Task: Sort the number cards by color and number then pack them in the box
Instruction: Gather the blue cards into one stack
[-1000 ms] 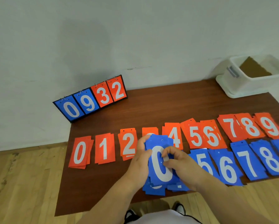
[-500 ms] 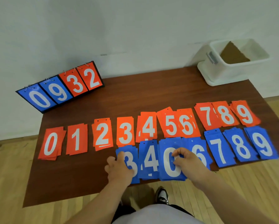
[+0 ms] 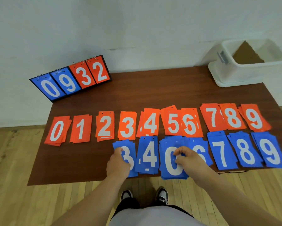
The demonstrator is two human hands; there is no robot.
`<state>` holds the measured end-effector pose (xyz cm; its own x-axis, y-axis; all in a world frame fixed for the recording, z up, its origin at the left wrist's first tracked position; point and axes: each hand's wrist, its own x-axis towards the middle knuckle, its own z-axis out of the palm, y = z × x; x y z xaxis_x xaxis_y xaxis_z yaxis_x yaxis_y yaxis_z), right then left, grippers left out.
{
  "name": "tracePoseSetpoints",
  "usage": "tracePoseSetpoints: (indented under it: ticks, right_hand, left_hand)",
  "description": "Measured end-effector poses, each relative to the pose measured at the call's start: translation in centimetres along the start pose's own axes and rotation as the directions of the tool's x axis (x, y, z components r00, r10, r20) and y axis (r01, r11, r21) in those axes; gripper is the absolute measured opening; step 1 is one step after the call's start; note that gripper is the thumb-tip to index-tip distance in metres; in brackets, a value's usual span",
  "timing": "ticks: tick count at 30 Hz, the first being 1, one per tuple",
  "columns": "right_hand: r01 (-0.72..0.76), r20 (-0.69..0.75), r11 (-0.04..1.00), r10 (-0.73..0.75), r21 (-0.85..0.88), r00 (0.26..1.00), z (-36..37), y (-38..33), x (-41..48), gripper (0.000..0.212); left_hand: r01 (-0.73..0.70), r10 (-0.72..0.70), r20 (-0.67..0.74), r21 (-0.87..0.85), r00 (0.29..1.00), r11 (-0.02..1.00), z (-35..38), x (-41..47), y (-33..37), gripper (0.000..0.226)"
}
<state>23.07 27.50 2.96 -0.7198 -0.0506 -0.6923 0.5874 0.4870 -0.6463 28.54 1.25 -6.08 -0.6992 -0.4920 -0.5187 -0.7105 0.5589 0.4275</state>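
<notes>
Orange number cards lie in a row of piles from 0 [image 3: 57, 130] to 9 [image 3: 253, 118] on the brown table [image 3: 153, 95]. Below them run blue piles: 3 [image 3: 129, 145], 4 [image 3: 148, 155], a stack with 0 on top [image 3: 170, 163], 6 [image 3: 201, 150], 7 [image 3: 222, 152], 8 [image 3: 244, 151] and 9 [image 3: 269, 151]. My left hand [image 3: 118, 163] grips the left side of the blue 3 pile. My right hand [image 3: 191, 162] rests on the blue 0 stack with its fingertips curled onto the top card. The white box [image 3: 251, 69] stands open at the back right corner.
A flip scoreboard [image 3: 70, 79] showing 0 9 3 2 leans against the wall at the back left corner. A brown cardboard piece [image 3: 246, 54] lies inside the box. The blue piles reach the table's front edge. My shoes [image 3: 160, 193] stand on the wooden floor below.
The blue stack topped by 0, held up in both hands a second ago, now lies on the table between blue 4 and 6. My left hand moved left onto the blue 3 pile.
</notes>
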Motion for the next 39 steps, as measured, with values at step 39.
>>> tracePoseSetpoints:
  ticks: [39]
  right_hand:
    - [-0.049, 0.047, 0.968, 0.039, 0.245, 0.998, 12.2, -2.7, -3.1, 0.03]
  left_hand:
    - [-0.023, 0.307, 0.421, -0.559, 0.853, 0.829, -8.5, -5.1, 0.3, 0.035]
